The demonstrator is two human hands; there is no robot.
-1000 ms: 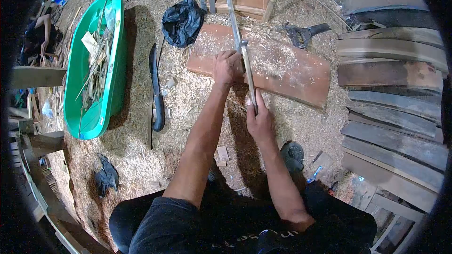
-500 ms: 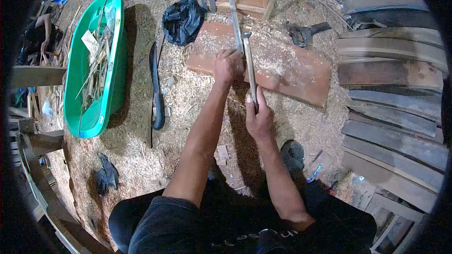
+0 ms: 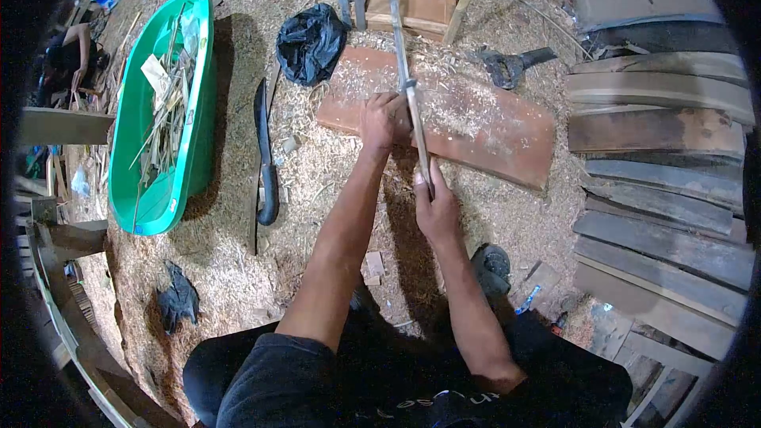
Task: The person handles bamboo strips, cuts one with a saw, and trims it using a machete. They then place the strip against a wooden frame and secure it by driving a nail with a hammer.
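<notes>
In my right hand [image 3: 437,210] is the wooden handle of a hammer [image 3: 421,133], fingers wrapped round its lower end. The small dark hammer head overlaps the near part of a long, narrow grey strip [image 3: 398,28]. My left hand [image 3: 384,121] is closed at the near end of that strip, which points away from me; its grip hides that end. Both hands are over a reddish-brown wooden board [image 3: 499,139] lying on the ground, strewn with pale shavings.
A green plastic tub [image 3: 202,103] of wood scraps stands at left, beside a black-handled machete [image 3: 265,158]. A black plastic bag [image 3: 311,43] lies beyond the board. Curved planks [image 3: 650,131] are stacked at right. A wooden frame [image 3: 412,8] stands ahead; another person [image 3: 78,59] is far left.
The hammer head has come down onto the line of the strip, hiding part of it. My left hand stays closed in nearly the same place. The view has shifted slightly.
</notes>
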